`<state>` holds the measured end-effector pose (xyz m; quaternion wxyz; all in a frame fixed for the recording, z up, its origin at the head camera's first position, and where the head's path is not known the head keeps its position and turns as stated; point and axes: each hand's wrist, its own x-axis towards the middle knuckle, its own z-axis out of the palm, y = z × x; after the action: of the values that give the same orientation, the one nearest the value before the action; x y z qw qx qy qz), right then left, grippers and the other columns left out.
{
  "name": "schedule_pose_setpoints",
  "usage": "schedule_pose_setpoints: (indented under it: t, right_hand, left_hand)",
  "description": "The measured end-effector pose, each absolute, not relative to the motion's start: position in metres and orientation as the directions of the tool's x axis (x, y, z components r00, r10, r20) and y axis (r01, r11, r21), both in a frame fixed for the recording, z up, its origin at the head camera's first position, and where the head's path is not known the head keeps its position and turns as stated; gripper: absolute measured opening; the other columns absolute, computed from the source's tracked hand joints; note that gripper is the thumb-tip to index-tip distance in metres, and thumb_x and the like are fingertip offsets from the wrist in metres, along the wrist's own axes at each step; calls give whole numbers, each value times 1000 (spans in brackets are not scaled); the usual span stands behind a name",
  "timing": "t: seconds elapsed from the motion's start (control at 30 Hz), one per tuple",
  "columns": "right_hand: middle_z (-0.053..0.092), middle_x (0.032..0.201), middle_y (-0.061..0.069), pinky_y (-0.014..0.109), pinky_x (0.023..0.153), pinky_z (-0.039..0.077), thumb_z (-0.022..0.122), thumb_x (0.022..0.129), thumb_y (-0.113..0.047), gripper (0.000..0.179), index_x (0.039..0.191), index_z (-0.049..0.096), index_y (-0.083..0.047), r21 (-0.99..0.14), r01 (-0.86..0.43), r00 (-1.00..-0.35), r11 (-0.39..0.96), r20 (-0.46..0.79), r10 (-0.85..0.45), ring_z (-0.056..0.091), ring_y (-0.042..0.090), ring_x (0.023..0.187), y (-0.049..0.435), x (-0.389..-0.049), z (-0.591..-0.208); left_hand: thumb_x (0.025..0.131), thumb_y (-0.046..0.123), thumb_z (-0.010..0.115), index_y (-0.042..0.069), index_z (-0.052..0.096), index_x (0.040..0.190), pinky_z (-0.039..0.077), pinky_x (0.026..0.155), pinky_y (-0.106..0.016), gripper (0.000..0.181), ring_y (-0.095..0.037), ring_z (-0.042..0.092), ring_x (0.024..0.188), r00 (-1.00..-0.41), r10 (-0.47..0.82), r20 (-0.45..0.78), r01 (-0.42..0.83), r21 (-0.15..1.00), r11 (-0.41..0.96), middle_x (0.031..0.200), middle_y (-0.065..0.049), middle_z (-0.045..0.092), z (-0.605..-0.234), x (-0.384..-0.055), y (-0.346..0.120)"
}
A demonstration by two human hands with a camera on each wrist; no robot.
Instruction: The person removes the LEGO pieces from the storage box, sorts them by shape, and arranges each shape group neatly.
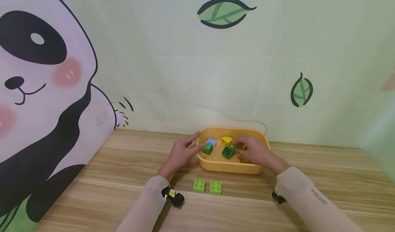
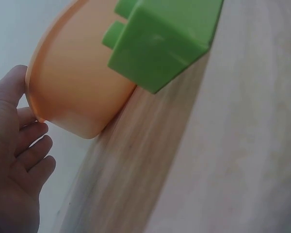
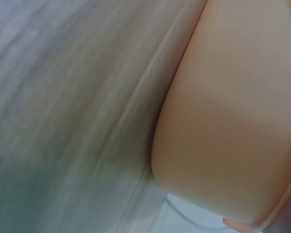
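A yellow-orange plastic bin (image 1: 232, 166) stands on the wooden table with several toy building bricks inside. My left hand (image 1: 182, 153) grips its left rim, thumb over the edge; in the left wrist view the remaining fingers curl loosely outside the wall. Reaching over the near right rim, my right hand (image 1: 254, 150) pinches a light green brick (image 1: 233, 148) inside the bin. Beside that brick lies a dark green brick (image 1: 227, 152), with a yellow brick (image 1: 227, 141) behind. Near the left wall are a green brick (image 1: 207, 148) and a light blue brick (image 1: 211, 142).
Two light green bricks, a left one (image 1: 199, 185) and a right one (image 1: 215, 188), lie studs up in front of the bin. A curtain (image 1: 172, 74) with panda and leaf drawings hangs behind the table. A thin cable (image 1: 260, 123) runs behind the bin.
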<state>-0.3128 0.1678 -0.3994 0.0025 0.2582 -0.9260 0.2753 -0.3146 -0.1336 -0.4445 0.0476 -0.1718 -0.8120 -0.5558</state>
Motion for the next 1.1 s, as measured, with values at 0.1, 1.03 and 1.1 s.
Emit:
schedule_pose_setpoints:
  t: [0.1, 1.03, 1.1]
  right_hand:
    - [75, 115, 12, 48, 93, 61, 71, 98, 0, 22, 119, 75, 1, -513, -492, -861, 703, 168, -480, 69, 29, 106, 168, -312, -400]
    - [72, 111, 12, 47, 90, 61, 83, 88, -1, 27, 114, 75, 2, -417, -560, -818, 715, 141, -558, 67, 28, 99, 170, -315, -399]
    - [73, 113, 13, 48, 92, 60, 83, 87, 1, 29, 115, 75, 3, -409, -564, -814, 718, 128, -567, 67, 28, 100, 171, -316, -398]
  left_hand:
    - [100, 23, 77, 11, 58, 153, 35, 123, -52, 57, -33, 46, 148, -936, 226, 270, 333, 886, 323, 157, -7, 54, -445, -315, -134]
    - [100, 27, 77, 11, 58, 153, 34, 124, -52, 59, -33, 44, 149, -935, 241, 260, 327, 895, 304, 158, -6, 53, -446, -317, -136]
    - [100, 27, 77, 11, 57, 154, 34, 124, -50, 59, -31, 44, 149, -936, 244, 255, 323, 896, 305, 158, -5, 52, -446, -317, -136]
